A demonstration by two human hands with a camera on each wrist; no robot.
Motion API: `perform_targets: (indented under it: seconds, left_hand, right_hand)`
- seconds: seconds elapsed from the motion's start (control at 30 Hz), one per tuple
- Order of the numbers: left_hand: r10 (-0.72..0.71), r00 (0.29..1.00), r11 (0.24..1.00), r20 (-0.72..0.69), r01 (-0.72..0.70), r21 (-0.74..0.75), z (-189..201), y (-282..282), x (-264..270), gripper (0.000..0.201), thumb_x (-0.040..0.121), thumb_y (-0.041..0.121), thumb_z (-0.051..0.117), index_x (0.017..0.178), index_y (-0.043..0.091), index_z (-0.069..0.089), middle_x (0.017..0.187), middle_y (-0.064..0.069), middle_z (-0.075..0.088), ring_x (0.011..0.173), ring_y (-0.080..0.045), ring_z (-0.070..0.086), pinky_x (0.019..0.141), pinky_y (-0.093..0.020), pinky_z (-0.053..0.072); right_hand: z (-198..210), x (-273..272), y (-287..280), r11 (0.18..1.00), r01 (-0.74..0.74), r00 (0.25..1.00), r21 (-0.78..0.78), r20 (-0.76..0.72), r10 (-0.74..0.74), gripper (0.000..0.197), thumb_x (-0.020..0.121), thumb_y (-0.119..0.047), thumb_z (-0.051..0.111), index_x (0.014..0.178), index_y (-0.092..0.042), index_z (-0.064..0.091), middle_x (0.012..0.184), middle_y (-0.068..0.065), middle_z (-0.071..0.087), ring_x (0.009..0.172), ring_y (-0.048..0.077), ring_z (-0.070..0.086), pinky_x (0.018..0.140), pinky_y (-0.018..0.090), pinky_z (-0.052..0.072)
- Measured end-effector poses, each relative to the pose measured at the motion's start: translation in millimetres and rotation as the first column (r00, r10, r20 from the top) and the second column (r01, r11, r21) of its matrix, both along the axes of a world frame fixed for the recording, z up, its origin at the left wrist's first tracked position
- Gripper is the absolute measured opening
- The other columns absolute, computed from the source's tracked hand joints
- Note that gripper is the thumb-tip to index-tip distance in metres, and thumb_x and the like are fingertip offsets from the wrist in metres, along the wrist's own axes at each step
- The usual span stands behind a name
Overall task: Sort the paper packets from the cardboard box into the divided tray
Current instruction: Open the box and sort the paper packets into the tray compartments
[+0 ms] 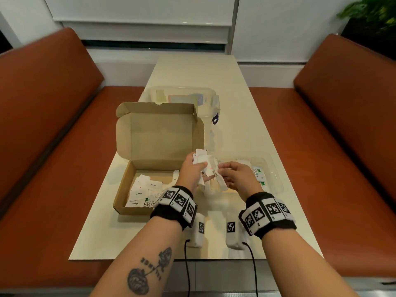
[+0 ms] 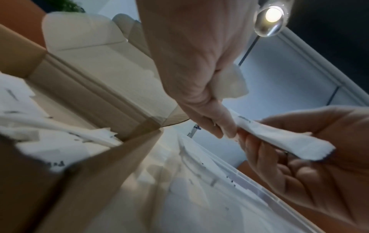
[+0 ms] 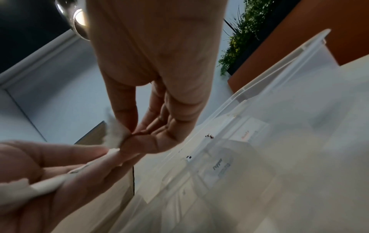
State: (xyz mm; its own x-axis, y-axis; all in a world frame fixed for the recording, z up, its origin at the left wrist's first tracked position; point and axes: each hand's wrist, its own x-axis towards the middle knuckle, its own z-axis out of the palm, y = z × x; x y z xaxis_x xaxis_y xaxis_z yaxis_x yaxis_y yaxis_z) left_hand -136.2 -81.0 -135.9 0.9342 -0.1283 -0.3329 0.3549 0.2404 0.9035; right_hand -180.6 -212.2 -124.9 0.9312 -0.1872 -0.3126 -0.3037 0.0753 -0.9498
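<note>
Brown cardboard box (image 1: 124,189) holds white paper packets (image 1: 141,189); black-and-white checkered wristbands (image 1: 177,200); rust-orange benches (image 1: 53,103); cream table (image 1: 246,129).

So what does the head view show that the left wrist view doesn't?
Head only: the whole table, the box with its lid up, a clear tub behind it, the green Stevia packets in the tray, both benches and the wristbands.

Left wrist only: a ceiling lamp overhead, and from below, the right hand pinching one packet out of the left hand.

Both: the hands meeting over the tray, the left gripping a bundle of packets, and loose packets left in the box.
</note>
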Motion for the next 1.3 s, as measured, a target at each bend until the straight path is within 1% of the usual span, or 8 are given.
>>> perform_targets:
  seconds: [0.1,0.27,0.37,0.47,0.63,0.9,1.13,1.3]
  left_hand:
    - [-0.018,1.0,0.998,0.013,0.017,0.054,-2,-3,0,0.035,0.092,-0.007,0.048,0.112,0.021,0.05,0.107,-0.005,0.058,0.097,-0.025,0.061,0.063,-0.032,0.059]
    - [-0.026,0.999,0.987,0.046,0.019,0.158,-6,-6,3,0.04,0.091,-0.006,0.048,0.127,0.013,0.048,0.119,-0.013,0.058,0.104,-0.031,0.06,0.08,-0.045,0.057]
    - [0.001,0.998,0.991,0.058,-0.008,0.135,-8,-3,7,0.038,0.092,-0.007,0.048,0.125,0.014,0.049,0.116,-0.011,0.059,0.098,-0.026,0.062,0.068,-0.035,0.059]
    - [0.025,0.997,0.993,0.067,-0.033,0.114,-10,5,11,0.037,0.093,-0.005,0.048,0.125,0.014,0.049,0.118,-0.009,0.059,0.108,-0.028,0.061,0.077,-0.038,0.059]
    - [0.057,0.996,0.997,0.064,-0.06,0.051,-14,11,14,0.034,0.094,-0.006,0.047,0.122,0.013,0.05,0.118,-0.012,0.06,0.11,-0.031,0.061,0.088,-0.05,0.054]
    - [0.031,0.997,0.999,0.068,-0.03,-0.027,-8,20,20,0.036,0.094,-0.005,0.048,0.126,0.011,0.049,0.123,-0.012,0.059,0.11,-0.028,0.062,0.077,-0.038,0.059]
    - [0.024,0.999,0.999,0.049,-0.022,-0.03,-12,23,19,0.035,0.094,-0.006,0.047,0.124,0.012,0.049,0.121,-0.011,0.059,0.111,-0.028,0.06,0.074,-0.035,0.058]
    - [0.029,0.999,1.0,0.037,-0.028,-0.013,-15,22,23,0.032,0.094,-0.004,0.049,0.118,0.017,0.05,0.119,-0.009,0.06,0.107,-0.027,0.062,0.075,-0.037,0.058]
  right_hand:
    - [-2,0,1,0.999,0.024,1.0,-0.041,-0.018,-0.025,0.008,0.086,-0.001,0.06,0.088,-0.006,0.066,0.075,0.009,0.064,0.056,0.016,0.058,0.049,0.02,0.05]
    - [-4,1,3,0.993,-0.004,0.999,-0.122,-0.037,-0.001,0.014,0.079,-0.004,0.071,0.089,-0.01,0.063,0.086,0.015,0.068,0.066,0.018,0.065,0.055,0.022,0.053]
    - [-7,5,0,0.975,0.061,0.997,-0.215,-0.029,-0.069,0.012,0.077,-0.003,0.072,0.084,-0.009,0.064,0.086,0.016,0.068,0.072,0.023,0.065,0.067,0.034,0.055]
    - [-10,13,-5,0.924,0.169,0.983,-0.343,-0.013,-0.184,0.009,0.077,-0.005,0.072,0.077,-0.008,0.064,0.082,0.014,0.068,0.071,0.024,0.061,0.072,0.039,0.055]
    - [-13,31,10,0.822,0.118,0.99,-0.557,-0.002,-0.144,0.007,0.076,-0.002,0.067,0.076,-0.008,0.065,0.074,0.009,0.066,0.07,0.024,0.063,0.072,0.033,0.056]
    - [-36,36,33,0.58,-0.065,0.998,-0.812,-0.048,0.045,0.015,0.084,0.001,0.051,0.085,-0.005,0.065,0.084,0.011,0.067,0.078,0.024,0.059,0.067,0.025,0.042]
    - [-35,39,26,0.236,-0.187,0.977,-0.954,-0.155,0.145,0.027,0.089,-0.014,0.053,0.111,-0.019,0.067,0.106,0.005,0.067,0.107,0.025,0.051,0.086,0.032,0.045]
    - [-31,41,15,0.16,-0.271,0.956,-0.949,-0.246,0.162,0.037,0.085,-0.032,0.064,0.121,-0.03,0.063,0.124,0.003,0.055,0.117,0.025,0.042,0.094,0.034,0.041]
